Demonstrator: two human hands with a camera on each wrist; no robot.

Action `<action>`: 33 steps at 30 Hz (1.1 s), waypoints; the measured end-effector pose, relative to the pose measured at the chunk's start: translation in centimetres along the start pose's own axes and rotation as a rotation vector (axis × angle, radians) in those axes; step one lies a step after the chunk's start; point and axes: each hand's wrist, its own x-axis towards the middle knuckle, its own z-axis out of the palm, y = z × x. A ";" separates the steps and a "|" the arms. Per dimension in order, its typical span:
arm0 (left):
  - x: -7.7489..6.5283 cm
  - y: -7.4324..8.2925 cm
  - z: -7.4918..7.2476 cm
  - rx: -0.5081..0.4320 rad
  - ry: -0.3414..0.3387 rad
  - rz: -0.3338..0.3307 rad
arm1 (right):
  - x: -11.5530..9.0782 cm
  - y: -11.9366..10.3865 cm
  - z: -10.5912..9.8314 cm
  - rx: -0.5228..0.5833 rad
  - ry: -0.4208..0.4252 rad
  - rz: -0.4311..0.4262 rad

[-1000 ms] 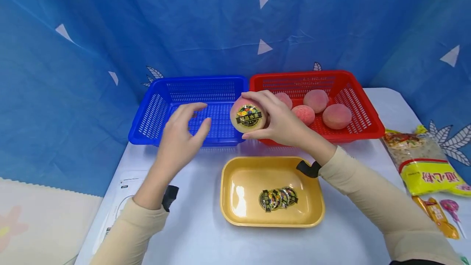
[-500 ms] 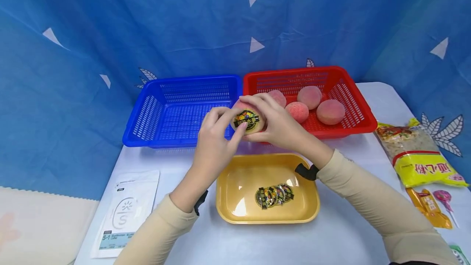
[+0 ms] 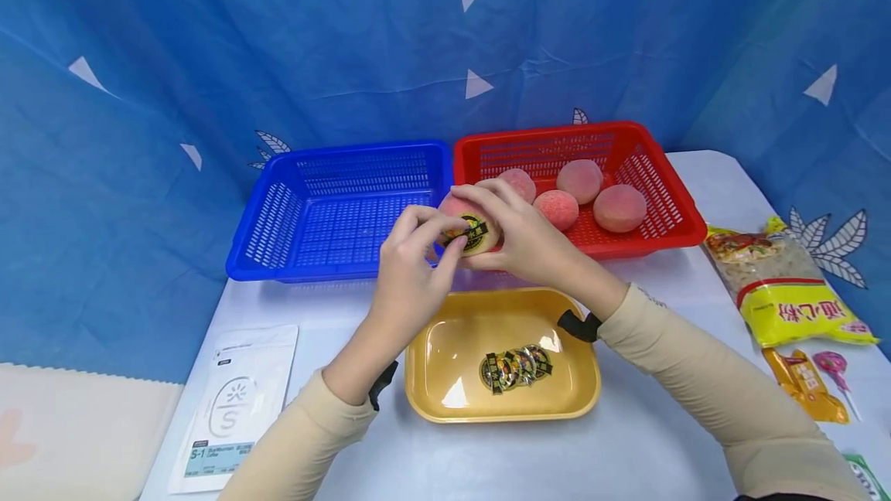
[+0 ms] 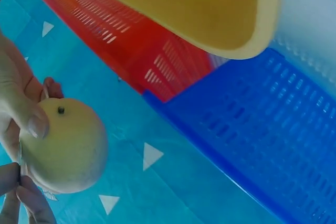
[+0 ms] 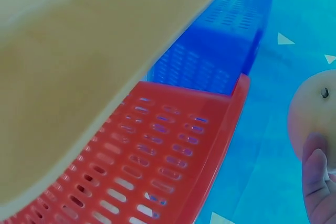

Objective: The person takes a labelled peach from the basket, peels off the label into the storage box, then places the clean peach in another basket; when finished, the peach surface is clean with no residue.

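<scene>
Above the gap between the baskets, my right hand (image 3: 525, 236) holds a pink-and-cream peach (image 3: 455, 207) with its thumb and fingers. A round black-and-gold fruit sticker (image 3: 476, 235) faces me on the peach. Thumb and index finger of my left hand (image 3: 412, 267) pinch the sticker's left edge, covering part of it. In the left wrist view, these fingertips (image 4: 31, 198) meet at the peach's (image 4: 73, 145) side, and the stem shows on top. Several more stickers (image 3: 515, 368) overlap in a shallow gold tray (image 3: 435, 362) below the hands.
A blue basket (image 3: 341, 277) stands left at the back, beside a red basket (image 3: 668, 242) with several peaches (image 3: 619, 208). A white coffee pouch (image 3: 233, 408) lies left. On the right are a pasta bag (image 3: 790, 296), an orange packet (image 3: 807, 389) and a lollipop (image 3: 831, 364).
My left hand has moved right from over the blue basket to the peach and now pinches the sticker's edge. The right hand keeps holding the peach. The head view has shifted slightly.
</scene>
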 end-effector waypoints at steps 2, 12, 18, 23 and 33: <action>-0.1 0.1 -0.1 -0.049 0.002 -0.007 | -0.1 0.1 -0.1 -0.011 0.005 0.003; -1.9 0.8 -1.2 -0.349 -0.098 -0.200 | -1.0 0.6 -1.3 0.035 -0.011 0.093; -4.6 -0.3 -0.9 -0.381 -0.291 -0.330 | -1.8 1.1 -1.9 0.029 0.008 0.149; -7.3 -1.5 0.9 -0.329 -0.504 -0.385 | -2.8 1.5 -2.4 0.027 0.041 0.178; -9.7 -2.6 4.1 -0.187 -0.800 -0.244 | -4.8 2.5 -2.8 0.059 0.065 0.263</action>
